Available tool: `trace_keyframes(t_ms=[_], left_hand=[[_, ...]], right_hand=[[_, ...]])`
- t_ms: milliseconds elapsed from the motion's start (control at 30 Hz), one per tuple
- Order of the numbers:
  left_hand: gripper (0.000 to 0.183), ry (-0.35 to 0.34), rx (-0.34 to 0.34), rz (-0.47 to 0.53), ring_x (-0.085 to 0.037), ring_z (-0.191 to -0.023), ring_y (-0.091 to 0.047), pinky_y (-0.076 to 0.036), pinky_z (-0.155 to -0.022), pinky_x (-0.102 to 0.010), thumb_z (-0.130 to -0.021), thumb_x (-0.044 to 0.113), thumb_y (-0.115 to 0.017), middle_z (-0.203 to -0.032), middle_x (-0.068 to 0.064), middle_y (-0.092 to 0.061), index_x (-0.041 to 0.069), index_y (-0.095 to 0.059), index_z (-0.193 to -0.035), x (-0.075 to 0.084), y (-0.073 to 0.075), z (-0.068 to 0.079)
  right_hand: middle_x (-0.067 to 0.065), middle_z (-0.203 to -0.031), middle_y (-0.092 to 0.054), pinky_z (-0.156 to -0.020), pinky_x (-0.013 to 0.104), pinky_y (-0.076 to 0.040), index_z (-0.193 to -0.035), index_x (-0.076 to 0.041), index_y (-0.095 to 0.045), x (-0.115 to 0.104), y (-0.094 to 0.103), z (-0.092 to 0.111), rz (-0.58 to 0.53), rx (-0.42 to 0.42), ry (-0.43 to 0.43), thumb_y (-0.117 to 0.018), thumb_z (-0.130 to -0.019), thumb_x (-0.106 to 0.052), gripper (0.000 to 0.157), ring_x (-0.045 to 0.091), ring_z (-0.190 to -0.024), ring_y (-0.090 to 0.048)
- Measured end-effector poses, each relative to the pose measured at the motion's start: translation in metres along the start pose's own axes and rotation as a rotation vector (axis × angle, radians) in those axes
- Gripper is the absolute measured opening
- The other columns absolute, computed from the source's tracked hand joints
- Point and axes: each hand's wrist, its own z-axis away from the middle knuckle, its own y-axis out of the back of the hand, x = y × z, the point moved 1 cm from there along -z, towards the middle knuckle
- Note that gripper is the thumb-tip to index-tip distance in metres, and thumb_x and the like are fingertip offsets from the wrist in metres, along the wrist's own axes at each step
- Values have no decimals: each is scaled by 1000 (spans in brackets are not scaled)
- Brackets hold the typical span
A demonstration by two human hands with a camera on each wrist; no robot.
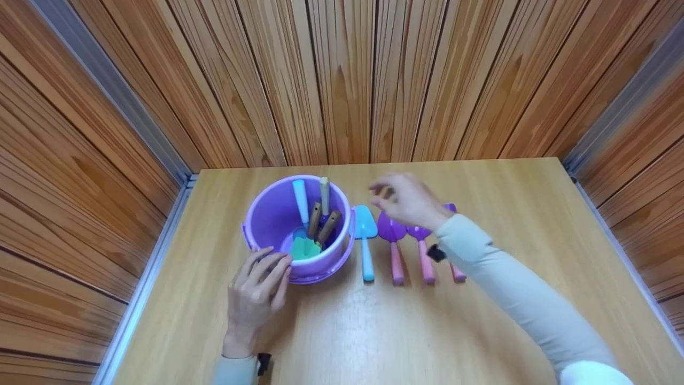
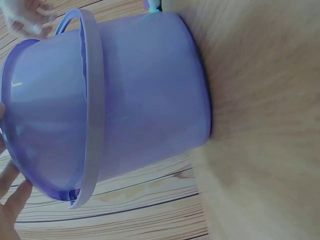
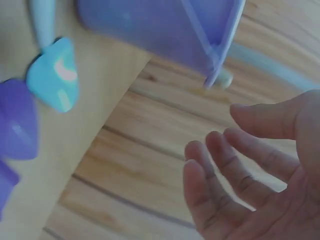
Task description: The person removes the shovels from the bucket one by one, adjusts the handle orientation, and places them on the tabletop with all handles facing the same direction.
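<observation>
My left hand (image 1: 254,291) holds the near rim of a purple bucket (image 1: 262,214), which stands upright; its fingertips also show at the rim in the left wrist view. Inside the bucket are a light-blue handle (image 1: 301,200), a handle with a pale end (image 1: 325,195), two brown handles (image 1: 315,219) and a green piece (image 1: 305,248). Right of the bucket, my right hand (image 1: 409,200) hovers above the toy shovels, fingers loosely bent and nothing in them. Below it lie a light-blue shovel (image 1: 366,246) and a purple shovel with a pink handle (image 1: 396,262).
Two more pink-handled tools (image 1: 426,262) lie farther right, partly under the right forearm. Everything stands on a wooden table (image 1: 342,331), with wood-patterned panels (image 1: 347,80) behind and at both sides. The bucket's purple carrying handle (image 2: 94,110) hangs down its outside.
</observation>
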Motion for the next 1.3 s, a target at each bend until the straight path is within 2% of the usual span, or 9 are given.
trace_keyframes(t_ms=[167,333,467,600,833,933,1033,1167,1300], left_hand=[[34,-6,-45,-31,-30,-114,-73,-62,-106,-55,-111,36,-59,-114,-5,-81,14,-80,-124,-1,6,-3],[34,-10,-63,-44,-30,-112,-72,-62,-107,-55,-110,36,-59,-112,-6,-80,12,-80,-121,1,3,-4],[33,23,-72,-40,-29,-113,-71,-62,-107,-55,-110,36,-59,-113,-6,-80,12,-80,-122,3,1,-2],[30,33,-49,-39,-30,-113,-71,-61,-107,-53,-109,33,-62,-112,-7,-79,13,-80,-123,4,-1,3],[27,7,20,-18,-31,-115,-73,-59,-110,-52,-102,24,-73,-113,-8,-80,12,-81,-124,0,-3,5],[27,15,33,-1,-31,-115,-73,-60,-109,-52,-101,23,-74,-114,-7,-81,12,-80,-124,-1,-4,4],[27,20,33,10,-31,-115,-73,-61,-107,-53,-101,23,-75,-114,-7,-80,13,-80,-126,-2,-4,4],[26,25,37,14,-31,-114,-74,-62,-105,-52,-103,25,-72,-114,-6,-81,13,-81,-124,-1,-4,5],[26,29,41,14,-31,-114,-74,-62,-105,-52,-105,27,-69,-113,-6,-81,12,-81,-122,1,-5,6]], right_hand=[[11,-128,-74,-107,44,-62,-133,-8,-72,-30,-18,-20,91,-35,196,-74,-100,-13,33,27,-120,-69],[13,-131,-72,-106,41,-63,-134,-6,-72,-48,-38,-36,189,-146,313,-74,-100,-9,34,30,-122,-68],[14,-127,-72,-104,39,-63,-131,-5,-74,-58,-57,-45,228,-242,338,-73,-98,-3,33,29,-119,-69],[15,-123,-74,-105,40,-63,-128,-5,-75,-66,-74,-54,295,-306,355,-74,-96,1,32,28,-117,-71],[12,-115,-80,-94,38,-68,-124,-5,-78,-79,-90,-68,358,-396,291,-71,-96,6,30,26,-104,-78],[10,-107,-80,-88,38,-69,-115,-7,-81,-85,-95,-73,475,-423,279,-73,-98,-1,19,24,-96,-77],[8,-103,-79,-82,39,-70,-107,-10,-81,-91,-103,-76,655,-429,281,-71,-102,-8,11,22,-88,-75],[5,-105,-78,-81,39,-70,-108,-14,-79,-97,-119,-78,904,-440,293,-65,-107,-15,15,20,-84,-71],[-1,-110,-79,-80,34,-69,-115,-22,-79,-102,-135,-78,1098,-478,302,-61,-109,-21,19,16,-85,-71]])
